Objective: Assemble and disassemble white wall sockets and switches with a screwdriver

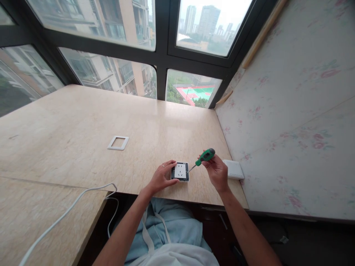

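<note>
A wall socket (180, 170) with a white face and a dark frame lies face up on the marble sill, near its front edge. My left hand (161, 177) grips the socket from its left side, thumb at the lower edge and fingers at the top. In my right hand (217, 173) is a screwdriver (205, 156) with a green and black handle. Its thin shaft slants down to the left, and the tip meets the right side of the socket's frame. A white cover frame (118, 143) with a square opening lies apart, farther back on the left.
A white box (233, 169) stands against the flowered wall (291, 140), right of my right hand. A white cable (69, 208) runs over the sill's front edge at the left. Dark-framed windows (162, 44) rise behind the marble sill (83, 122).
</note>
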Demonstrator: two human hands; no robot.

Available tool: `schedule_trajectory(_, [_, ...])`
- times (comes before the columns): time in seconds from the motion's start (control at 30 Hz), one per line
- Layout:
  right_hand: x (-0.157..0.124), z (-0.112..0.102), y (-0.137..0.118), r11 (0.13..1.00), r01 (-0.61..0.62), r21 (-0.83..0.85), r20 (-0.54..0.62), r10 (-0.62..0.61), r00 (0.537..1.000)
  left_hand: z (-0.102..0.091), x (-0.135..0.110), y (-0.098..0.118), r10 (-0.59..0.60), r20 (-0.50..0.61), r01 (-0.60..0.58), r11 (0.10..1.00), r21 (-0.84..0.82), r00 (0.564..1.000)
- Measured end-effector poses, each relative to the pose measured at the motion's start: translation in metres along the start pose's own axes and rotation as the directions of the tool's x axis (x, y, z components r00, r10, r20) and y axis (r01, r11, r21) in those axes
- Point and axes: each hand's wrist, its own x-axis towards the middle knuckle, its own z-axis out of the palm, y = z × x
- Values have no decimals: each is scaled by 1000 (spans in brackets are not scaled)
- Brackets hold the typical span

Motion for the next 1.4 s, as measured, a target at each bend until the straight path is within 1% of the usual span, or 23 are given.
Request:
schedule_trajectory(0.13, [1,5,2,1000,18,21,-23,-18,1000,0,0,-1,3,-5,-3,1000,-7,1000])
schedule_trajectory(0.4, [3,5,5,998,-18,60,-23,20,1000,2,0,-2,2,-4,-2,1000,-9,1000])
schedule_trajectory(0.8, [4,6,9,1000,24,-6,-2,-24,1000,2,0,-3,8,-9,-8,1000,-11,1000])
schedule_trajectory(0.93, [1,5,8,994,91,-62,32,-89,995,2,0,-3,10,-11,-10,1000,-16,1000])
schedule_trajectory(1.1, [-4,7,13,954,217,-205,41,-213,976,2,1,-3,7,-3,-7,1000,-6,1000])
schedule_trajectory(1.2, [-3,8,11,893,314,-323,65,-310,949,3,0,-4,14,-8,-14,1000,-7,1000])
schedule_trajectory(1.3, [1,10,0,803,428,-416,142,-408,902,4,0,-4,19,-13,-19,1000,-13,1000])
schedule_trajectory(1.37, [5,12,-10,763,463,-451,168,-437,884,3,0,-4,16,-13,-16,1000,-16,1000])
schedule_trajectory(1.4, [6,13,-15,754,465,-464,165,-442,882,3,0,-4,14,-12,-15,1000,-16,1000])
